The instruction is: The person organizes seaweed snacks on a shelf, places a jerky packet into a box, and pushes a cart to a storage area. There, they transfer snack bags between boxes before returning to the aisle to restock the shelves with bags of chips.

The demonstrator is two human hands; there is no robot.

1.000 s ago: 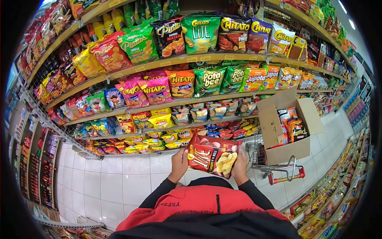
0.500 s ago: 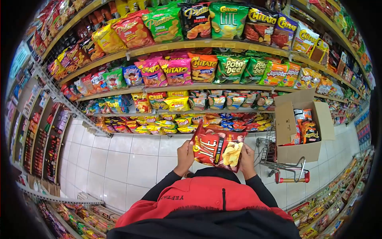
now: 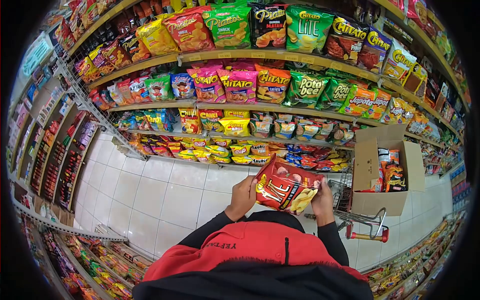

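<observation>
A red bag of potato chips is held in front of my chest, its printed face turned up toward me. My left hand grips its left side, with the fingers partly hidden behind the bag. On the opposite side my right hand is closed on the bag's right edge, thumb at the top corner. Ahead of the bag, the lowest shelf carries small yellow and red snack packs. A green bag of chips stands on a higher shelf.
To my right an open cardboard box with orange and black snack bags rests on a shopping cart. Long shelves of chips curve across the front. Another shelf unit stands left; white tiles cover the floor.
My view has shifted a little, so the shelves and cart appear farther right and slightly lower. The red chip bag has tilted somewhat, still held between both hands.
</observation>
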